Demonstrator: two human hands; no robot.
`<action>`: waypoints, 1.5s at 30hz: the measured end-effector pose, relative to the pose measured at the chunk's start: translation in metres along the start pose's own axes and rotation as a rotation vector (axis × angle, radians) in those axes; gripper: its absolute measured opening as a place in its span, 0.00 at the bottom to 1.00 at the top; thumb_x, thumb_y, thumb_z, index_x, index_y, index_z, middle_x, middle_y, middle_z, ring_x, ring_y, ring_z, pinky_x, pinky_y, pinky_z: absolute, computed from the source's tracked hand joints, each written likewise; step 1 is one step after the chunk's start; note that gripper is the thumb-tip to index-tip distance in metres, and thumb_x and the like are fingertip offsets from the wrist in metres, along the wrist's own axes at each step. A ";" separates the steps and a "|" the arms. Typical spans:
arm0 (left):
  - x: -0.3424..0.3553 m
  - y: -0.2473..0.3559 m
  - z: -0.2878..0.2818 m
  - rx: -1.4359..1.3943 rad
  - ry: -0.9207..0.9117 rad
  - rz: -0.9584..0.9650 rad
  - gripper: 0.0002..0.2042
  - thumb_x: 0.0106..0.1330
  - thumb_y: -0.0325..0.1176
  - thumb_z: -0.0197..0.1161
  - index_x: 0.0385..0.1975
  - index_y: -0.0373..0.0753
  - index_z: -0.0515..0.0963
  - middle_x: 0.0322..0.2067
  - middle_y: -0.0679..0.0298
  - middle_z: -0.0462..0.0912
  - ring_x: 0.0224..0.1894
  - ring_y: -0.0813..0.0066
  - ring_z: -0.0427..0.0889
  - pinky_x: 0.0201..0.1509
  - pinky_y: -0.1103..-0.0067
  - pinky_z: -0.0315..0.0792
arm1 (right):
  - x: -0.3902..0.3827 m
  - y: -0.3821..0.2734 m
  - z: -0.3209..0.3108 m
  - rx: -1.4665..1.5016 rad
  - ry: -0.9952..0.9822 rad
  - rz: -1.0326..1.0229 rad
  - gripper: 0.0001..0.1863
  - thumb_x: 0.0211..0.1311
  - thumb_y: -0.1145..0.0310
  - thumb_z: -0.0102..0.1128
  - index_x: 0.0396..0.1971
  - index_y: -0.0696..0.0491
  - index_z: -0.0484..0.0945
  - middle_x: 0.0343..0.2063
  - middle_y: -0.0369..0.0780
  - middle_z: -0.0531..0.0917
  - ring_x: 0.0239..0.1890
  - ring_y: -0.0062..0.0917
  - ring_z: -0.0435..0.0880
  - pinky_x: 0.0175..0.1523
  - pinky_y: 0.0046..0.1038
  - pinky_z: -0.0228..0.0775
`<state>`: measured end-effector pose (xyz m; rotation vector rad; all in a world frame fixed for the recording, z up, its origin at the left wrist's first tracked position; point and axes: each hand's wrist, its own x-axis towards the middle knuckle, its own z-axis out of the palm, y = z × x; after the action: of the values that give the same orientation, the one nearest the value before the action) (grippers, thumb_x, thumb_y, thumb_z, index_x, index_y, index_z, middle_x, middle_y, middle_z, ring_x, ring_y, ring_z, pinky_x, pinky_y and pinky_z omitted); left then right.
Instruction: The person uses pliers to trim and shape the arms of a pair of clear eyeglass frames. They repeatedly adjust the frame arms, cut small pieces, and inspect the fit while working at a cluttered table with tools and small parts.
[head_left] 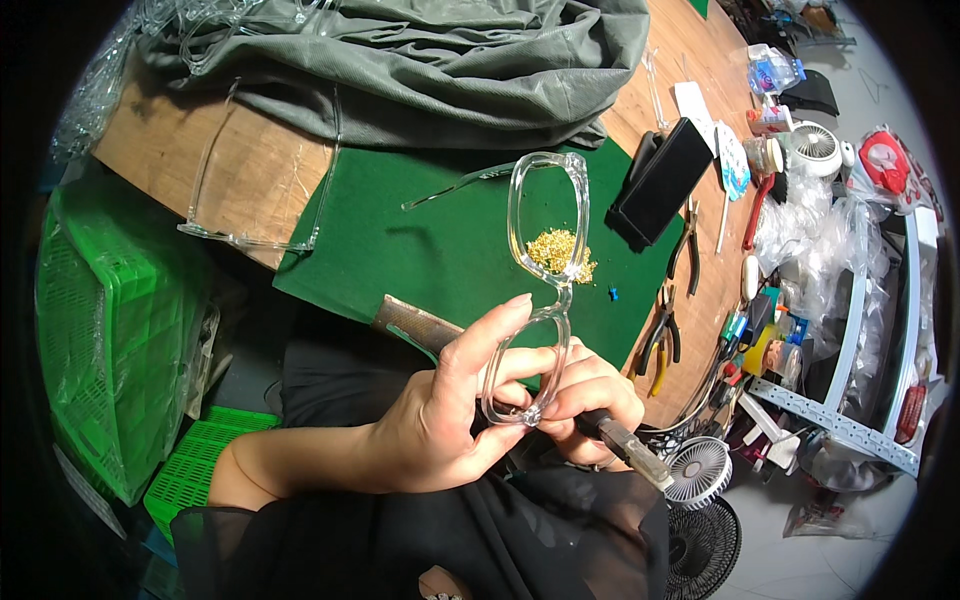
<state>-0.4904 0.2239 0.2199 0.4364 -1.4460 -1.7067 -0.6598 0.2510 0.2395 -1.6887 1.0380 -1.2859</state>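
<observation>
My left hand holds a clear plastic eyeglass frame upright, fingers around its lower rim. One temple of the frame reaches out to the left over the green mat. My right hand grips a screwdriver with a dark and translucent handle, pointing away to the lower right. Its working end is hidden by my fingers at the frame's lower corner, where both hands meet. Beyond the frame, a pile of tiny gold-coloured screws lies on the mat, with a small blue piece beside it.
Another clear frame lies at the left on the wooden table. Grey cloth covers the back. A black phone and two pliers lie at right. A perforated metal strip sits at the mat's front edge; green crates stand left.
</observation>
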 end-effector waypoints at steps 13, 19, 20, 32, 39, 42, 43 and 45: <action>0.002 0.003 -0.003 0.040 -0.009 0.001 0.44 0.51 0.11 0.58 0.63 0.34 0.35 0.51 0.41 0.69 0.45 0.64 0.79 0.47 0.77 0.75 | 0.004 -0.003 -0.002 -0.043 -0.053 0.037 0.09 0.48 0.76 0.67 0.27 0.52 0.75 0.21 0.34 0.77 0.24 0.24 0.76 0.32 0.25 0.64; 0.000 -0.002 -0.002 -0.020 0.012 0.052 0.42 0.50 0.11 0.57 0.63 0.31 0.38 0.53 0.42 0.68 0.46 0.62 0.79 0.42 0.78 0.75 | -0.002 -0.001 -0.001 -0.041 -0.060 0.040 0.10 0.47 0.73 0.68 0.29 0.53 0.75 0.24 0.35 0.78 0.26 0.25 0.77 0.35 0.27 0.65; 0.003 -0.001 -0.001 -0.007 0.022 0.071 0.43 0.50 0.11 0.57 0.63 0.31 0.38 0.52 0.42 0.68 0.46 0.62 0.78 0.41 0.78 0.74 | -0.003 0.000 -0.001 -0.033 -0.055 0.034 0.10 0.48 0.73 0.68 0.29 0.53 0.75 0.25 0.35 0.78 0.27 0.26 0.77 0.36 0.28 0.66; 0.002 0.000 -0.004 0.032 -0.012 0.025 0.54 0.46 0.23 0.72 0.63 0.35 0.32 0.47 0.48 0.71 0.37 0.77 0.73 0.41 0.83 0.69 | -0.013 -0.024 -0.036 -0.471 -0.512 0.488 0.14 0.47 0.73 0.63 0.35 0.56 0.71 0.32 0.43 0.74 0.36 0.38 0.73 0.42 0.32 0.66; 0.001 -0.004 -0.002 -0.082 -0.025 0.044 0.50 0.47 0.18 0.69 0.64 0.39 0.36 0.48 0.45 0.69 0.39 0.74 0.76 0.38 0.82 0.72 | 0.000 -0.031 -0.033 -0.436 -0.628 0.525 0.12 0.51 0.69 0.61 0.34 0.56 0.70 0.30 0.43 0.73 0.34 0.38 0.73 0.41 0.33 0.66; 0.000 -0.003 -0.003 -0.060 -0.013 0.039 0.49 0.49 0.16 0.67 0.64 0.39 0.36 0.47 0.44 0.69 0.36 0.75 0.77 0.37 0.83 0.73 | 0.003 -0.033 -0.033 -0.431 -0.660 0.541 0.13 0.51 0.68 0.61 0.34 0.56 0.70 0.29 0.44 0.73 0.33 0.39 0.73 0.41 0.34 0.67; 0.000 -0.003 -0.003 -0.057 -0.005 0.040 0.48 0.49 0.16 0.67 0.64 0.39 0.37 0.47 0.44 0.70 0.35 0.75 0.77 0.36 0.83 0.73 | 0.002 -0.032 -0.033 -0.434 -0.663 0.538 0.13 0.51 0.68 0.61 0.34 0.56 0.70 0.29 0.44 0.73 0.33 0.39 0.73 0.40 0.34 0.67; 0.000 -0.003 -0.002 -0.045 0.012 0.044 0.47 0.49 0.15 0.66 0.63 0.38 0.38 0.46 0.44 0.70 0.35 0.75 0.77 0.36 0.83 0.73 | 0.001 -0.031 -0.032 -0.438 -0.670 0.532 0.12 0.51 0.68 0.61 0.33 0.56 0.70 0.28 0.44 0.73 0.32 0.39 0.74 0.40 0.34 0.67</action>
<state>-0.4899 0.2232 0.2166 0.3871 -1.3962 -1.6958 -0.6866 0.2589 0.2744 -1.7851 1.2652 -0.1249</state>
